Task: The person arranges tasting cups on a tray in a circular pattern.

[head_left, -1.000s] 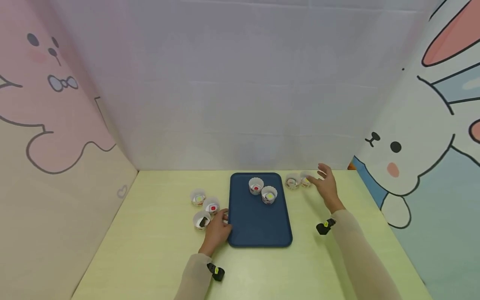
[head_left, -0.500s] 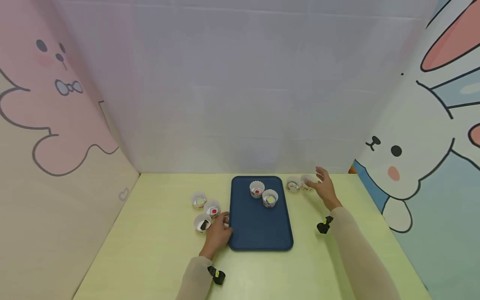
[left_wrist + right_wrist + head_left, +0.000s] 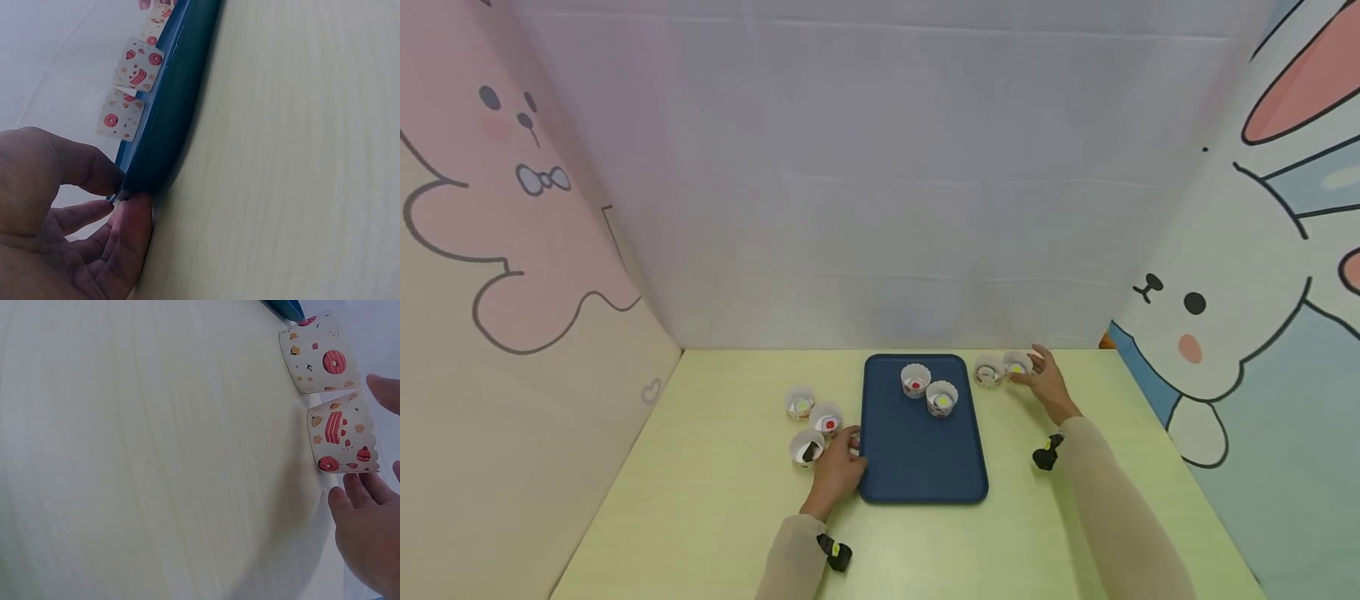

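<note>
In the head view, my left hand (image 3: 837, 471) is at the left edge of a dark blue tray (image 3: 921, 462). The left wrist view shows its thumb and fingers pinching the rim. Two patterned paper baking cups stand on the tray, one with a red piece (image 3: 915, 381), one with a yellow-green piece (image 3: 942, 400). My right hand (image 3: 1049, 387) is beside the outer paper cup (image 3: 1017, 365) right of the tray. In the right wrist view its fingertips (image 3: 340, 497) meet that cup's wall, while the thumb stands apart from it.
Another paper cup (image 3: 988, 372) stands between that outer cup and the tray. Left of the tray are a cup with a yellow-green piece (image 3: 801, 402), one with a red piece (image 3: 827, 420) and one with a black piece (image 3: 807, 448). A white backdrop (image 3: 865, 208) rises behind the table.
My right hand has lowered a little, its fingers coming down beside the outer cup. The left hand keeps its hold on the tray rim. The head view has tilted slightly.
</note>
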{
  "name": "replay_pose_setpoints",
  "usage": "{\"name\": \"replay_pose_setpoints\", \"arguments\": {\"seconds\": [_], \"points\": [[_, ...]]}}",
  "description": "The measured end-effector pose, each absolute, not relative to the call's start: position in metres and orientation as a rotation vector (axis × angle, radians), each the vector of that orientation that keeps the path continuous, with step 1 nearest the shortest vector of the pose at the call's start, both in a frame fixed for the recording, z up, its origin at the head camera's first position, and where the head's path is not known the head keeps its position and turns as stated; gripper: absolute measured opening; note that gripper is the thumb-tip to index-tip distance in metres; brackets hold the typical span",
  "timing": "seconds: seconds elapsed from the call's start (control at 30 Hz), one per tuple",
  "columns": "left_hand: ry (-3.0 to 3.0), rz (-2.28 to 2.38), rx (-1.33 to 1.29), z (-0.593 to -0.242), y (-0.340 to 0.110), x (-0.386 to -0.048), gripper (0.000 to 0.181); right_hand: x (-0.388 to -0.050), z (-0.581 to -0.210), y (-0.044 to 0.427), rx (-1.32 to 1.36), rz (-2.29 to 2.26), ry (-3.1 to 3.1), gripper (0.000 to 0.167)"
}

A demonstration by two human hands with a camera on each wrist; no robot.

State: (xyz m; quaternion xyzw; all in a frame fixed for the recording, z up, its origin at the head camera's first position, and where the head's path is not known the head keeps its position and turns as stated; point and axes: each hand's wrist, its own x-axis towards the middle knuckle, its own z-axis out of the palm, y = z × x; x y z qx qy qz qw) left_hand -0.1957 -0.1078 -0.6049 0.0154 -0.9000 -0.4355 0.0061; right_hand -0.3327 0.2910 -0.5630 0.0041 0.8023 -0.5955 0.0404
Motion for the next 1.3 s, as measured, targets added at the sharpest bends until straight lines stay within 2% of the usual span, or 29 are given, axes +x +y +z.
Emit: {"name": "replay_pose_setpoints", "arguments": {"seconds": [0.33, 0.93, 1.3], "points": [[-2.793, -1.342, 0.011, -0.608, -0.108, -0.196, 0.053, -0.335, -0.571, 0.291, 0.021, -1.756, 2.475, 0.094], [-2.812, -1.366, 0.053, -0.605, -0.108, -0.197, 0.055, -0.327, -0.572, 0.283, 0.026, -1.6, 2.604, 0.08], [-2.812, -1.375, 0.05, -0.604, -0.107, -0.196, 0.055, -0.323, -0.58, 0.279, 0.055, -1.417, 2.76, 0.077]]}}
